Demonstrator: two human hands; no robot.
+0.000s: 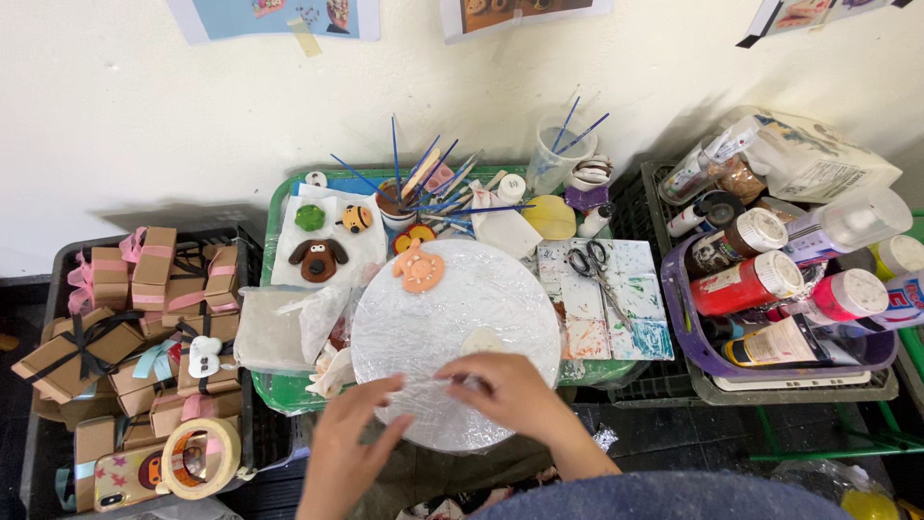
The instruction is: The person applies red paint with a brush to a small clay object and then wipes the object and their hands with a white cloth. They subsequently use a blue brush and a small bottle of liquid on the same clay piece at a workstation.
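1. Round board (452, 327), wrapped in clear film, sits centre on the green tray (279, 390), near edge toward the person; an orange clay figure (420, 269) lies at its far rim, a small pale clay piece (481, 340) nearer the hands.
2. Left hand (351, 438): flat on the board's near-left edge, fingers stretched fwd, slightly apart, holding nothing.
3. Right hand (515, 390): on the board's near side, fingers curled down, tips pressed on the film; can't tell if it pinches anything.
4. Beyond the board: brown dog figure (319, 258), green piece and bee figure on white paper; cup of brushes (423, 188); scissors (589, 262) on a paint-stained tile palette.
5. Left: crate of small kraft boxes (135, 318) w/ ribbons; tape roll (200, 457) in front.
6. Right: purple basket (693, 351) of paint bottles.
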